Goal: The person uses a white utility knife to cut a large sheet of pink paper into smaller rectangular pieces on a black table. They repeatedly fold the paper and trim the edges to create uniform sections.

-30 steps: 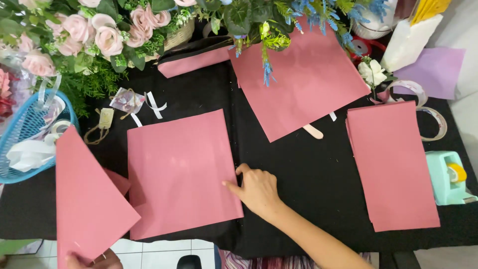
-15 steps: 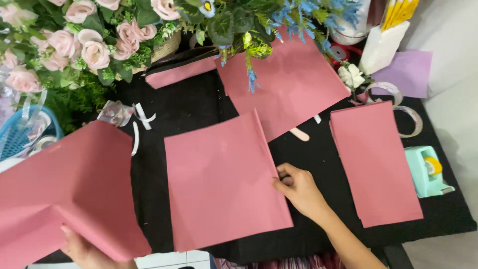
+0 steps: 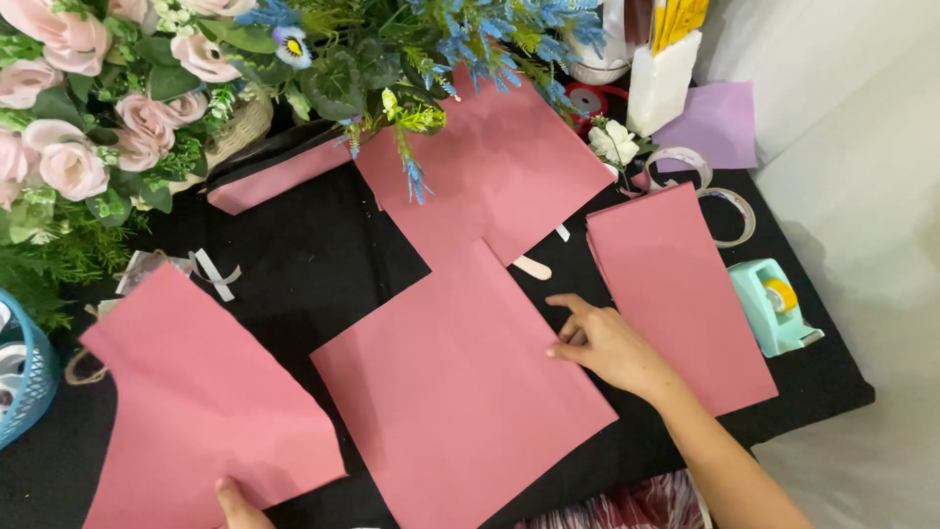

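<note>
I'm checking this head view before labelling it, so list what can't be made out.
- Left hand: cut off by the bottom edge; only a thumb shows on the left sheet.
- Back sheet: top hidden under blue flowers.
- Wooden stick: mostly under the middle sheet.
- Blue basket: cut off by the left edge.

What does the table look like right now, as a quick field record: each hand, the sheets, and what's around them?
left hand: grips the bottom edge of the left pink sheet
right hand: fingertips on the right edge of the middle pink sheet
other sheets: one at right, one at back
surface: black cloth
nearby: mint tape dispenser, artificial flowers
</note>
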